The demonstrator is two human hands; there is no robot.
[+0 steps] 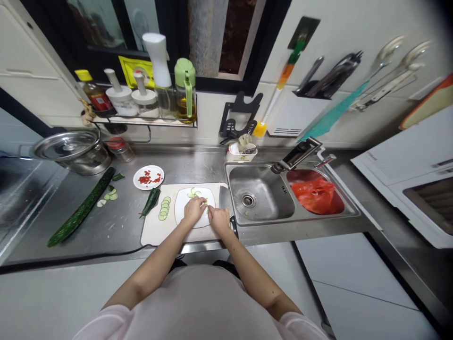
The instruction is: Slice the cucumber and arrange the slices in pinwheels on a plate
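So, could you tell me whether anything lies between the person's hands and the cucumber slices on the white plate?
Nothing visible does: the left hand and right hand are already over the white plate, fingertips at the cucumber slices.

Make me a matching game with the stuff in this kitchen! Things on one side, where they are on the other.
Things:
1. long cucumber
2. red bag
3. red chilli bits
4. green-lidded oil bottle

Places:
A. on the wall shelf
B. on the small round plate
C. in the right sink basin
D. lying on the steel counter, left of the board

Pairs: 1-D, 2-C, 3-B, 4-A
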